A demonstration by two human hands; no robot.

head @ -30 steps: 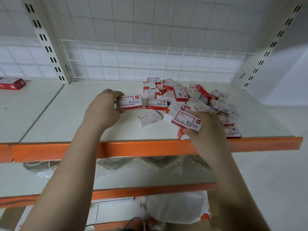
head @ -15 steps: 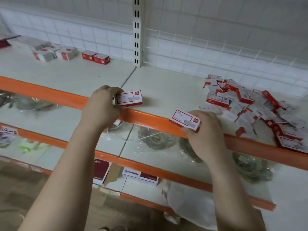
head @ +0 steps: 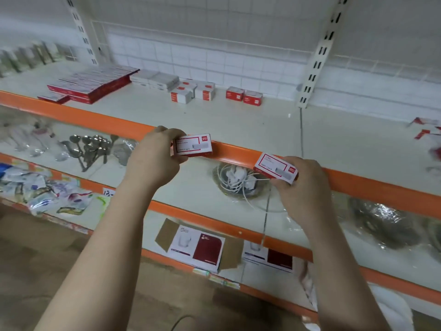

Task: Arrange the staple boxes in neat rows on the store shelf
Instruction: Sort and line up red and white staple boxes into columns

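- Your left hand (head: 152, 161) grips one staple box (head: 192, 145), held just above the shelf's orange front edge (head: 233, 152).
- Your right hand (head: 301, 185) pinches a second staple box (head: 276, 167), tilted, in front of that same edge.
- Two small red boxes (head: 244, 96) sit side by side at the back of the shelf (head: 238, 120).

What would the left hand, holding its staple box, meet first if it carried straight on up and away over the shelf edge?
Probably bare shelf top first; the left hand with its white-and-red staple box points roughly toward the two small red boxes near the back grid, though depth is hard to judge.
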